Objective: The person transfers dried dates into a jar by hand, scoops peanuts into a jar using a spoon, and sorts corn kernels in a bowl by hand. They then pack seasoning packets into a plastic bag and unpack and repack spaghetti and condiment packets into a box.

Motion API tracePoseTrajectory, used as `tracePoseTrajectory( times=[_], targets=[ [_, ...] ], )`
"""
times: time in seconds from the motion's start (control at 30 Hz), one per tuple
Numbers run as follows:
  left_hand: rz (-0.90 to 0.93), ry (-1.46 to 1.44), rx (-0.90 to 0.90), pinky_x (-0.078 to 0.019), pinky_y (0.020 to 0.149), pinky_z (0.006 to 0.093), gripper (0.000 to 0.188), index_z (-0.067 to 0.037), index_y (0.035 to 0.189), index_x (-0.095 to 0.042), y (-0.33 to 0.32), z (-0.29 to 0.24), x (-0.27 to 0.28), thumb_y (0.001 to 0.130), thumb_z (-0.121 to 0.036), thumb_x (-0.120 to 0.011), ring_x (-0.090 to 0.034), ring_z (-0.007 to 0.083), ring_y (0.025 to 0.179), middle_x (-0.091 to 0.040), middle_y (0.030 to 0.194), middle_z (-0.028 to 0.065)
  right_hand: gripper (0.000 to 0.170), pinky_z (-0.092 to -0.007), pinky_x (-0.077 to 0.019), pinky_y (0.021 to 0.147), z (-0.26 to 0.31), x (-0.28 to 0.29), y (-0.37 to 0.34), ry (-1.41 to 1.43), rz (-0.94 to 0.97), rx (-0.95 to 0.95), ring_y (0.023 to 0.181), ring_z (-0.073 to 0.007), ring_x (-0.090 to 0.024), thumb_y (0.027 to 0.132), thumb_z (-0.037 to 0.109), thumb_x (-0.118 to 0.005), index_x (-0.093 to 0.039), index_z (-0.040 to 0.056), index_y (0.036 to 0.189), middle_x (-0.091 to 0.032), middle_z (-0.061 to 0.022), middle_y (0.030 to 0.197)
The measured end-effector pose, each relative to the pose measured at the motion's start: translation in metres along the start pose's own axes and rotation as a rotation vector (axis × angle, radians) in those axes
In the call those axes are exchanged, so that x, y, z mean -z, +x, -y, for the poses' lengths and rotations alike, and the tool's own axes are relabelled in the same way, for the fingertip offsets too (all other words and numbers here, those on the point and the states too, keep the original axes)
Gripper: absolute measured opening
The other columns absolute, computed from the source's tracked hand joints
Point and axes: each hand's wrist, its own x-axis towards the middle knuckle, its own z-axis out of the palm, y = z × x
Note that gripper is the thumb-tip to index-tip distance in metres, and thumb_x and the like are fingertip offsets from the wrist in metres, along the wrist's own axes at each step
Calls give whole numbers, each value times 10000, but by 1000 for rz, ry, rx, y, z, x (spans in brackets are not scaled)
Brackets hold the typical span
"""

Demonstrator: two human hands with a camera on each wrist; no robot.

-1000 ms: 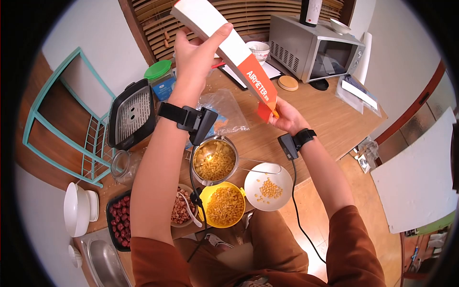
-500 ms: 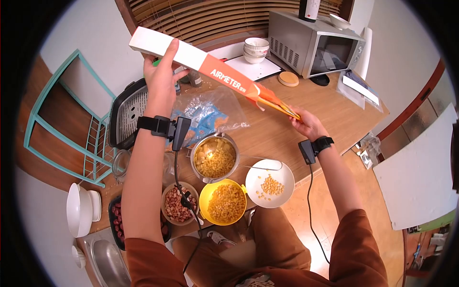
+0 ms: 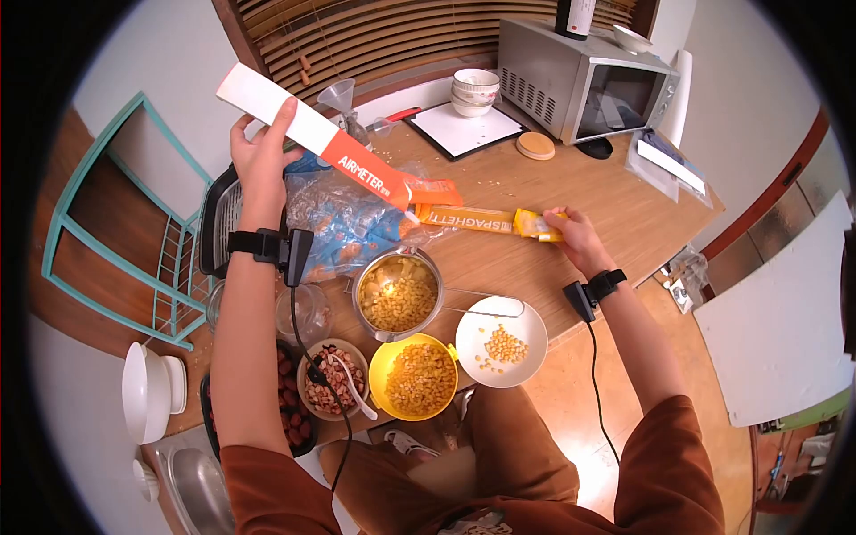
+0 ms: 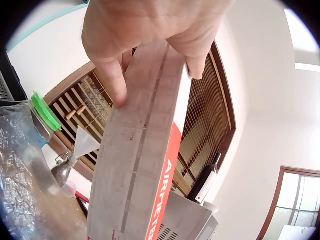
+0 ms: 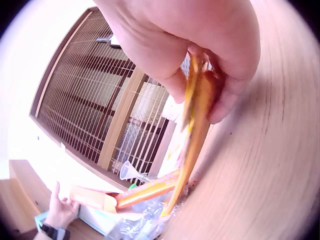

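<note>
In the head view my left hand [image 3: 261,165] grips the white end of a long white and orange box [image 3: 308,132] marked AIRMETER, tilted down to the right. The left wrist view shows the fingers and thumb on either side of this box [image 4: 135,130]. My right hand [image 3: 581,241] pinches the yellow end of a flat spaghetti packet [image 3: 468,219] low over the table. The packet's other end lies at the lower, open end of the box, beside an orange flap or wrapper [image 3: 437,191]. Inside the right wrist view the packet [image 5: 197,110] hangs between thumb and fingers.
Below stand a steel pot [image 3: 401,334], a yellow bowl [image 3: 379,392] of kernels, a white plate [image 3: 526,357] and a bowl of pinkish pieces [image 3: 332,382]. A clear plastic bag [image 3: 339,236] lies under the box. A microwave [image 3: 544,89] stands at the back.
My left hand has moved the box left and lower. My right hand has moved right, drawing the packet out of the box's end, so its spaghetti label now shows.
</note>
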Motion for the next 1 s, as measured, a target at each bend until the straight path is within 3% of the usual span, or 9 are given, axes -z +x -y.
tracePoseTrajectory(
  times=[0.13, 0.2, 0.4, 0.53, 0.63, 0.7, 0.83, 0.93, 1.0],
  targets=[
    [-35, -57, -49, -626, 817, 407, 829, 65, 1389, -293, 2, -9, 2, 857, -281, -827, -686, 290, 1039, -627, 1171, 225, 324, -314, -545, 823, 11, 2, 3, -523, -47, 75, 922, -196, -674, 930, 275, -735, -625, 15, 1089, -698, -104, 1011],
    [-40, -54, -56, -624, 835, 413, 828, 65, 1388, -296, 3, -16, 4, 856, -281, -828, -684, 292, 1044, -628, 1165, 222, 499, -343, -533, 858, 13, 4, 15, -814, 12, 409, 1016, -240, -674, 885, 364, -759, -642, -29, 1170, -710, -170, 1089],
    [-85, -96, -101, -623, 808, 417, 884, 81, 1427, -270, 11, -23, 12, 848, -273, -837, -672, 316, 1076, -599, 1210, 260, 566, -400, -526, 939, 49, -92, -4, -1154, 285, 464, 1115, -350, -660, 876, 357, -751, -617, -29, 1269, -684, -245, 1185],
    [-56, -120, -71, -607, 864, 451, 857, 71, 1432, -275, 10, -21, 21, 871, -288, -814, -657, 321, 1104, -579, 1238, 236, 587, -418, -513, 974, 51, -122, -4, -1171, 403, 493, 1155, -390, -636, 874, 367, -749, -607, -19, 1292, -663, -271, 1213],
    [16, -262, 11, -580, 925, 494, 769, 54, 1430, -308, 3, -23, 20, 920, -306, -756, -619, 326, 1169, -561, 1264, 198, 585, -379, -509, 973, 56, -133, 1, -1027, 312, 596, 1121, -324, -658, 887, 380, -745, -606, -21, 1290, -682, -216, 1197],
    [60, -297, 56, -495, 1054, 512, 617, 11, 1408, -403, -5, -25, 13, 981, -344, -673, -535, 319, 1274, -512, 1331, 165, 624, -334, -495, 995, 66, -139, 0, -517, 452, 442, 1124, -205, -629, 901, 435, -743, -590, 4, 1326, -669, -112, 1228],
    [100, -339, 61, -486, 1054, 527, 629, 4, 1428, -391, -12, -23, 2, 983, -345, -667, -521, 316, 1286, -513, 1336, 165, 600, -307, -478, 1000, 89, -150, -16, -288, 495, 229, 1124, -151, -615, 922, 423, -737, -594, -24, 1296, -662, -81, 1219],
    [173, -433, 5, -546, 965, 556, 629, -13, 1392, -378, -18, -24, -13, 930, -243, -737, -567, 312, 1215, -516, 1316, 163, 727, -294, -483, 966, 88, -156, -24, -455, 551, 264, 1069, -130, -620, 882, 409, -790, -512, -56, 1365, -677, -108, 1167],
    [206, -450, 5, -546, 962, 561, 629, -16, 1392, -371, -24, -24, -24, 921, -204, -744, -564, 311, 1222, -519, 1306, 156, 876, -282, -538, 884, 82, -160, -28, -438, 459, 523, 1009, -164, -670, 781, 392, -881, -454, -80, 1383, -696, -164, 1111]
  ],
)
